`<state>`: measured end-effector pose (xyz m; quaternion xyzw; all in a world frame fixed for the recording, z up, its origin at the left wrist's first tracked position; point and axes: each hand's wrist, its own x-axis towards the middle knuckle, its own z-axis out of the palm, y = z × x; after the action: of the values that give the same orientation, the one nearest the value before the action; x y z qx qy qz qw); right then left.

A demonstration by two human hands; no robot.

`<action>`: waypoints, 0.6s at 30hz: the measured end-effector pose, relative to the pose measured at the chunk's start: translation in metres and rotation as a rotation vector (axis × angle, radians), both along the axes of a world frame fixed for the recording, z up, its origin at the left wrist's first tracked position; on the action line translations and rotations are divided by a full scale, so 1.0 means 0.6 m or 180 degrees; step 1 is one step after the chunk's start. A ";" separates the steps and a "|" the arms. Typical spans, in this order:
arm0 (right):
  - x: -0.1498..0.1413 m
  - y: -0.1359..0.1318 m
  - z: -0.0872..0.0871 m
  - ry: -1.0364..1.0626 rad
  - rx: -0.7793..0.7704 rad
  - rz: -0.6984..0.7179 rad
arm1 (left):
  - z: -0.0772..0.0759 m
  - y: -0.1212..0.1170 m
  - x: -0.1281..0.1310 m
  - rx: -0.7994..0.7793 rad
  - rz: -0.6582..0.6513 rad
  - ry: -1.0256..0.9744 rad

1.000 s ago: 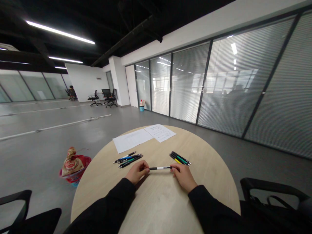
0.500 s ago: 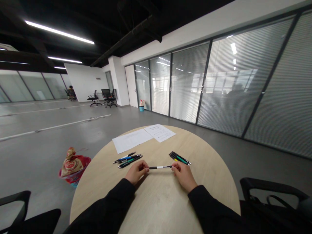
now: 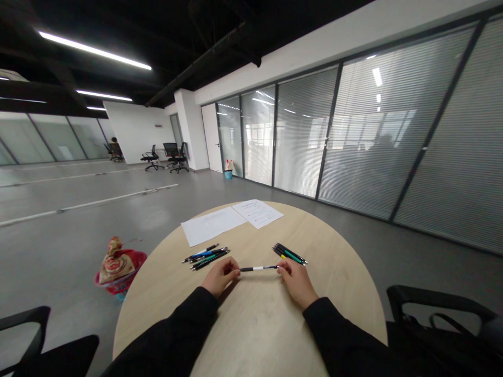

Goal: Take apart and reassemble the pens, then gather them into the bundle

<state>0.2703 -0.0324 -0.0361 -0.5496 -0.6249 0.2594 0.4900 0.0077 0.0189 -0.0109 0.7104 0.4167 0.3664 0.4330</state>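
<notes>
A black-and-white pen (image 3: 258, 268) lies level between my two hands, just over the table top. My left hand (image 3: 220, 278) pinches its dark end between thumb and finger. At the other end, my right hand (image 3: 295, 281) is closed on the pen's tip in a similar pinch. Beyond the left hand, several pens (image 3: 206, 256) with black, white, blue and green parts lie in a loose pile. Several black pens (image 3: 290, 253), some with green or yellow parts, lie side by side just past the right hand.
The round wooden table (image 3: 255, 335) carries two sheets, a blank-looking one (image 3: 212, 225) and a printed one (image 3: 258, 213), at its far edge. A basket (image 3: 120, 269) with a bag in it stands on the floor at left. Chair armrests (image 3: 440, 301) flank the table.
</notes>
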 end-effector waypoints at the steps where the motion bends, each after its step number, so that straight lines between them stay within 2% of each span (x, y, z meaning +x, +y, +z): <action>1: 0.000 0.000 0.000 -0.0005 0.0004 -0.0012 | -0.001 0.000 0.000 -0.0019 -0.0006 -0.0010; 18: 0.001 -0.003 0.003 -0.0123 -0.0082 -0.0001 | 0.001 -0.001 -0.001 0.0033 -0.0045 0.0026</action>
<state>0.2706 -0.0344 -0.0344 -0.5609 -0.6308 0.2566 0.4708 0.0071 0.0182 -0.0103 0.7171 0.4115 0.3625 0.4302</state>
